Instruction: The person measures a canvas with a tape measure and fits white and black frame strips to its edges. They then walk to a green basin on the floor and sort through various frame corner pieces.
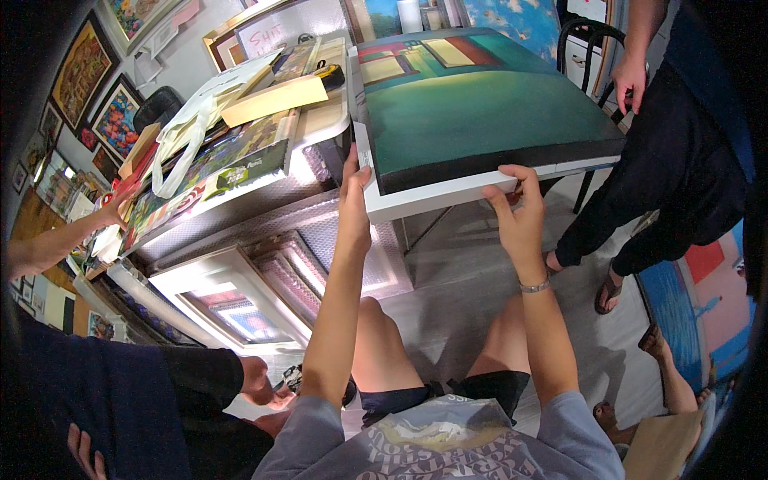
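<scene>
A canvas painting in dark green, with yellow and red shapes at its far end, lies face up inside a white picture frame. Its dark side edge shows along the front. My left hand grips the frame's near left corner, fingers along the outer side. At the front rail, right of the middle, my right hand holds the frame between thumb and fingers. Whatever bears the frame from below is mostly hidden; thin dark legs show beneath.
To the left, a table carries papers, a white bag and a tape measure. Wrapped frames lean below it. One person stands right; another's arm reaches onto the table. A colourful painting lies lower right.
</scene>
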The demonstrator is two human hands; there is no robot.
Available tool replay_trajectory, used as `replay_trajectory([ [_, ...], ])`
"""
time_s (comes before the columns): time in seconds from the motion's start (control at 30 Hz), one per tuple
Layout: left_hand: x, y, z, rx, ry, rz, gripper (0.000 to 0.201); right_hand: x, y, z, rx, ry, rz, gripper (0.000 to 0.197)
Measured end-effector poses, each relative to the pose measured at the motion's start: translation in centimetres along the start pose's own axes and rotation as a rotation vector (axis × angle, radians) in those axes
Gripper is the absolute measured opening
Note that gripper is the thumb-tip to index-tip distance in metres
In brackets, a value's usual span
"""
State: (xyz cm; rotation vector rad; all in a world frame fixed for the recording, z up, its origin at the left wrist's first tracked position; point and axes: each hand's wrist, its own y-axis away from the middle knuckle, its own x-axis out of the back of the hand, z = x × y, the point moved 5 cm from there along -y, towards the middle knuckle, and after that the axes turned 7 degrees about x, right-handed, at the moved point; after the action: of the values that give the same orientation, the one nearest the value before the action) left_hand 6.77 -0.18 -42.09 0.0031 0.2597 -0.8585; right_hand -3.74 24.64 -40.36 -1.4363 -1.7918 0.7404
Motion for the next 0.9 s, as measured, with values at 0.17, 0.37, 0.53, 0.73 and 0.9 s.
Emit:
replay_trajectory([
  [0.17, -0.09, -0.02, -0.08, 0.005, 0.018, 0.003, 0.072, -0.13, 0.06, 0.03, -0.015, -0.028, -0.008, 0.04],
  [0.37, -0.01, 0.11, 0.07, -0.038, 0.029, -0.006, 0.072, -0.18, 0.23, 0.14, 0.003, -0.013, -0.013, 0.041],
  [0.53, -0.13, -0.02, -0.2, 0.0, 0.025, 0.007, 0.073, -0.09, 0.19, 0.12, 0.052, -0.027, -0.013, 0.041],
  [0.73, -0.13, 0.07, 0.08, 0.006, 0.01, 0.002, 0.073, -0.17, -0.07, -0.28, 0.021, -0.02, -0.038, 0.037],
  [0.9, 0.05, -0.13, -0.09, 0.0, -0.011, 0.028, 0.072, -0.3, -0.1, 0.0, 0.018, 0.003, -0.041, 0.035],
])
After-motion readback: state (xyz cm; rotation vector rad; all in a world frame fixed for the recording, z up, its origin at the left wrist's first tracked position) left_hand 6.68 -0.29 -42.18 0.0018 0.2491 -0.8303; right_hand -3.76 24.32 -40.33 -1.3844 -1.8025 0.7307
